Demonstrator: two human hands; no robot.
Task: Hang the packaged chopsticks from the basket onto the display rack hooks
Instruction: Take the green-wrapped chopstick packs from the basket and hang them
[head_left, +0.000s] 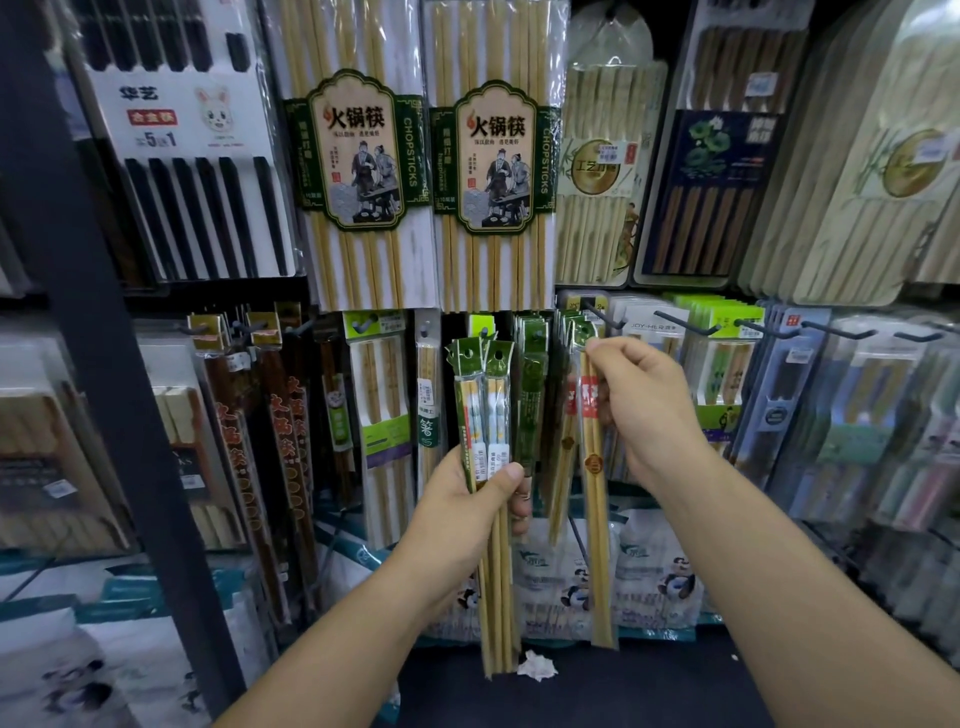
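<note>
My left hand (475, 499) grips two slim chopstick packs (485, 410) with green header cards, held upright in front of the rack's lower row. My right hand (631, 400) pinches the top of another chopstick pack (592, 467) with a red label, its green header raised close to a black hook (602, 314). Whether the header hole is on the hook I cannot tell. Green-headed packs (532, 364) hang between my hands. The basket is out of view.
Large hot-pot chopstick packs (358, 156) hang on the upper row. Bare black hooks (685, 322) stick out to the right. A dark shelf upright (104, 338) runs down the left. Bagged goods (649, 571) lie below; crumpled paper (537, 665) is on the floor.
</note>
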